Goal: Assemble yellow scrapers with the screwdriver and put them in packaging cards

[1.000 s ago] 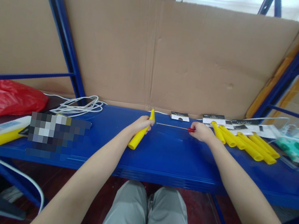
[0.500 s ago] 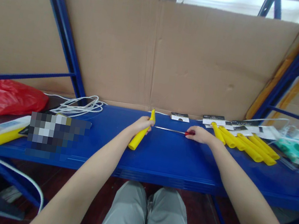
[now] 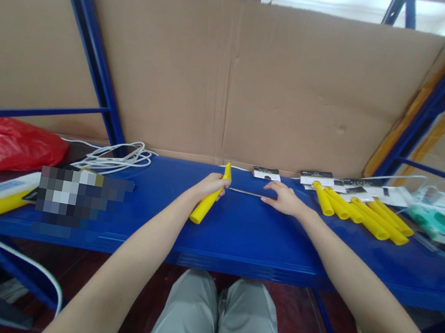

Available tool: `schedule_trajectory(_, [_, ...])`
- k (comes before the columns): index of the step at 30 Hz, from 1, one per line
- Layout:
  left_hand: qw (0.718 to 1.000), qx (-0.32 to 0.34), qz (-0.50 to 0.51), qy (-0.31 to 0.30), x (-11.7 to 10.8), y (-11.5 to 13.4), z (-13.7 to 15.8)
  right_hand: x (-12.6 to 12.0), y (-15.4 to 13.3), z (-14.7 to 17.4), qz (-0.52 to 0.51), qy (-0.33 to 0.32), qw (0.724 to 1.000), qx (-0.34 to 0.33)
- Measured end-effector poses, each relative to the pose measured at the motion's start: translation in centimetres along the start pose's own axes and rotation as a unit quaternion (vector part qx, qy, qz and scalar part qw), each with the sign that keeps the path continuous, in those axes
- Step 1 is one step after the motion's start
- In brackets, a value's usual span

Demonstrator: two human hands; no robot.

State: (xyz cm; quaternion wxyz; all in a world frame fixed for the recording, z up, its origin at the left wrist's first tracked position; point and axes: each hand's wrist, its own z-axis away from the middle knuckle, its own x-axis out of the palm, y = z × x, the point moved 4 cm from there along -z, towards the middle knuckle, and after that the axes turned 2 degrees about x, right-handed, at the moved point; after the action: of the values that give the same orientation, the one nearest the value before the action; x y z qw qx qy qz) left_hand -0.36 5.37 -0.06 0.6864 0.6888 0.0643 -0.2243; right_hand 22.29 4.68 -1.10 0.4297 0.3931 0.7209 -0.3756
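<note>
My left hand (image 3: 214, 183) is closed around a yellow tube (image 3: 203, 209), which slants with its wide end toward me. From beside that hand a thin metal screwdriver shaft (image 3: 244, 192) runs right, roughly level above the blue tabletop. My right hand (image 3: 285, 199) is at the shaft's other end, thumb and forefinger spread with a gap between them. The thumb tip meets or overlaps the end of the shaft that I can see. The screwdriver's red handle is hidden now. What the tip touches at my left hand is too small to tell.
Several yellow tubes (image 3: 372, 221) lie at the right, by black-and-white cards (image 3: 317, 177) and a green-and-white packet (image 3: 438, 224). A coiled white cable (image 3: 121, 157), red plastic bag (image 3: 7, 143) and white power strip (image 3: 15, 181) are at the left. Cardboard (image 3: 305, 89) closes the back.
My right hand has shifted a little left along the screwdriver, and its fingers have spread from their grip on the red handle. The left hand and yellow tube stay nearly still.
</note>
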Motion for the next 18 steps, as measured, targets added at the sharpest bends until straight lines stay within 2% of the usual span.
schedule_trajectory(4, [1.0, 0.006, 0.0, -0.009, 0.3, 0.1, 0.0, 0.1, -3.4, -0.9, 0.002, 0.049, 0.998, -0.043])
schedule_trajectory(9, [1.0, 0.025, -0.004, -0.018, 0.6, 0.3, -0.1, 0.3, -6.8, -2.5, 0.029, -0.014, 0.997, -0.067])
schedule_trajectory(13, [0.999, 0.033, 0.008, -0.022, 0.8, 0.3, -0.2, 0.6, -8.2, -3.7, 0.032, -0.009, 0.998, -0.052])
schedule_trajectory(18, [0.998, 0.041, 0.023, -0.031, 0.8, 0.3, -0.3, 1.2, -8.7, -4.7, 0.013, 0.02, 0.999, -0.033])
